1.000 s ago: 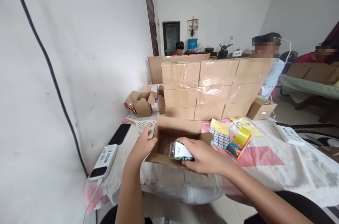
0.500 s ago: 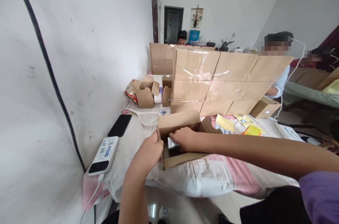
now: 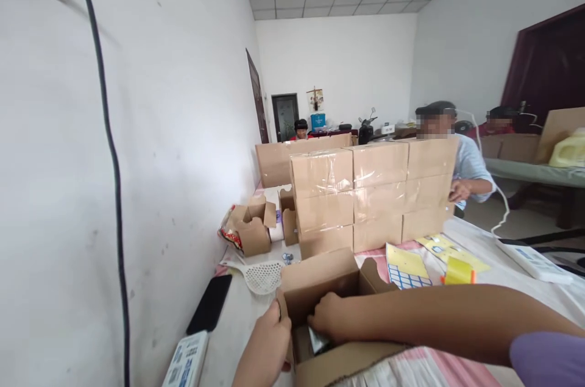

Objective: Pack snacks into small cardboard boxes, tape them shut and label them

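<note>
An open cardboard box [image 3: 315,277] with its flaps up stands on the cloth-covered table just in front of me. My left hand [image 3: 267,341] is closed around the box's left edge, thumb at the top of the flap. Inside the box is my right hand [image 3: 336,317], with its fingers curled down at a small silvery-white object [image 3: 319,341]. Most of that object is hidden under the hand, so its kind cannot be made out. A white slotted plastic scoop [image 3: 262,277] lies just left of the box.
Behind the box rises a taped stack of cartons [image 3: 351,192]. Left lie a black phone [image 3: 209,305] and a white power bank [image 3: 185,359]; right, yellow printed sheets [image 3: 406,265] and a yellow tape roll [image 3: 458,271]. A co-worker's hand [image 3: 460,190] is at the stack's right end.
My view has tilted upward, so the table sits lower. Both hands stay at the box. The co-worker's hand has come into view, and the small open box by the stack's right end no longer shows.
</note>
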Tool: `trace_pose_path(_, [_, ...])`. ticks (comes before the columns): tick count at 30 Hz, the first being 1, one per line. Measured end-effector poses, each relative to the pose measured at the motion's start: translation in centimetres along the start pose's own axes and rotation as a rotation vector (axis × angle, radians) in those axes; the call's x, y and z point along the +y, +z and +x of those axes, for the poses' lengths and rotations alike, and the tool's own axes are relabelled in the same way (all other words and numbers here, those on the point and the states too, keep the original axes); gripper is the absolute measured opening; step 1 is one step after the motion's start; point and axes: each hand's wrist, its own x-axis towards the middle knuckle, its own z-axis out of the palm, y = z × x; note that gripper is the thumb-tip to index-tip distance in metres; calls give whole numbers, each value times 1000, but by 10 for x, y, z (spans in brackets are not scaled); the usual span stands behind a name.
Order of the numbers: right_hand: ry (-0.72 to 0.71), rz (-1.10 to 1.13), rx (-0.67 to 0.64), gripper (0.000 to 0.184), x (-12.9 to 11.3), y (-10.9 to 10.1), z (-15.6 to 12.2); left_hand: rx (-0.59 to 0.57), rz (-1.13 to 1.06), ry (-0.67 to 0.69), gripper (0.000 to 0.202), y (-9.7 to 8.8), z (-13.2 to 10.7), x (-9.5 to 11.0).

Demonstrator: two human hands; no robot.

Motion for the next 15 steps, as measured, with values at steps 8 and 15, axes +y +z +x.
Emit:
trace_pose_path(8, [57, 36, -75, 36, 0, -8, -21, 86, 47, 90, 45, 11, -1, 6])
trace_pose_path(15, [-100, 190, 187, 47, 25, -52, -71, 166, 167, 131, 43, 14, 1, 3])
